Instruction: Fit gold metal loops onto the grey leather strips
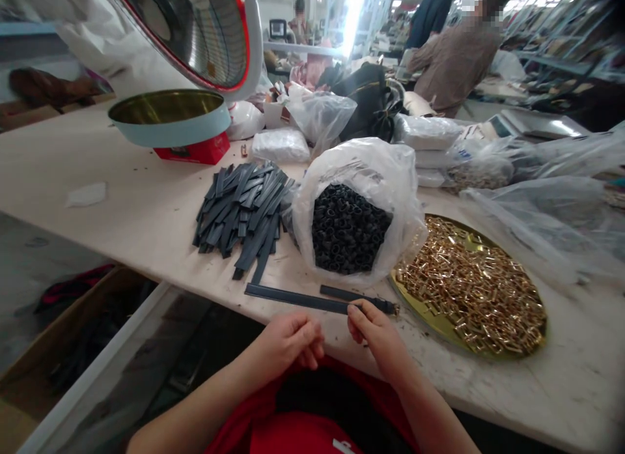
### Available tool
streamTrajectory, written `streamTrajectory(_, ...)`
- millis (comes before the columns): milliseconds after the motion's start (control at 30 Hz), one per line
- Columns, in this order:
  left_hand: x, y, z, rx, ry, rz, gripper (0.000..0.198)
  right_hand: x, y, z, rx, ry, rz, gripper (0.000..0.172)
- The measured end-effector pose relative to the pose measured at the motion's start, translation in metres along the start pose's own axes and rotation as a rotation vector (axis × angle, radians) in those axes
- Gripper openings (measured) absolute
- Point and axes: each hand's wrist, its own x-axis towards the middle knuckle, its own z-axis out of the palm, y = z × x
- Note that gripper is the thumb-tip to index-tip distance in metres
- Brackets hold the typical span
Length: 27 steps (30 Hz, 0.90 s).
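- Right hand, lower middle of the frame: thumb and forefinger are closed in a pinch on the right end of a long dark strap.
- Left hand, just left of it: fingers curled in, apart from the strap; I cannot tell whether they hide anything small.
- The long strap slants slightly along the table's near edge, below centre; behind it lies 1 shorter strap with a gold-coloured end piece.
- Handling: the strap looks light, flat and bendable yet fairly stiff, perhaps a little slick, and hardly fragile. A 2-finger pinch across the width near 1 end should suit it.
- Around: a strap pile left of centre, black loops in a plastic bag at centre, gold-coloured fittings on a round tray at right.
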Motion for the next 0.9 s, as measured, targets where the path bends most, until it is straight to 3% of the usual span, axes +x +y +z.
streamTrajectory(100,0.002,0.015,-0.008,0.481,0.206,0.334,0.027,0.001,-0.004,-0.005,-0.041,-0.022,-0.013,0.035)
streamTrajectory(133,0.005,0.018,-0.010,0.586,0.234,0.381,0.025,0.001,-0.005,-0.006,-0.058,-0.049,-0.027,0.035)
streamTrajectory(167,0.010,0.018,-0.012,0.631,0.188,0.364,0.025,0.002,-0.006,-0.008,-0.075,-0.077,-0.043,0.035)
streamTrajectory(233,0.018,0.015,-0.012,0.522,-0.057,0.188,0.024,0.005,-0.008,-0.015,-0.104,-0.103,-0.073,0.035)
streamTrajectory(300,0.024,0.009,-0.008,0.268,-0.227,0.035,0.027,0.014,-0.010,-0.028,-0.146,-0.021,-0.120,0.037)
streamTrajectory(333,0.026,0.006,-0.005,0.145,-0.236,0.008,0.029,0.021,-0.011,-0.036,-0.194,0.066,-0.163,0.037)
streamTrajectory(400,0.030,0.002,0.000,0.004,-0.134,0.029,0.033,0.038,-0.015,-0.053,-0.378,0.274,-0.291,0.034)
streamTrajectory(467,0.033,0.001,0.005,-0.083,-0.034,0.055,0.042,0.056,-0.021,-0.063,-0.656,0.404,-0.398,0.026)
streamTrajectory(533,0.036,0.003,0.008,-0.194,0.021,0.020,0.046,0.073,-0.027,-0.065,-0.955,0.419,-0.394,0.022)
streamTrajectory(633,0.038,0.005,0.012,-0.383,0.019,-0.108,0.035,0.089,-0.030,-0.058,-1.214,0.395,-0.290,0.017)
streamTrajectory(767,0.035,0.008,0.018,-0.525,-0.003,-0.180,0.020,0.093,-0.027,-0.054,-1.134,0.370,-0.309,0.009)
streamTrajectory(900,0.027,0.013,0.020,-0.571,0.001,-0.168,0.017,0.077,-0.025,-0.058,-0.928,0.316,-0.304,0.010)
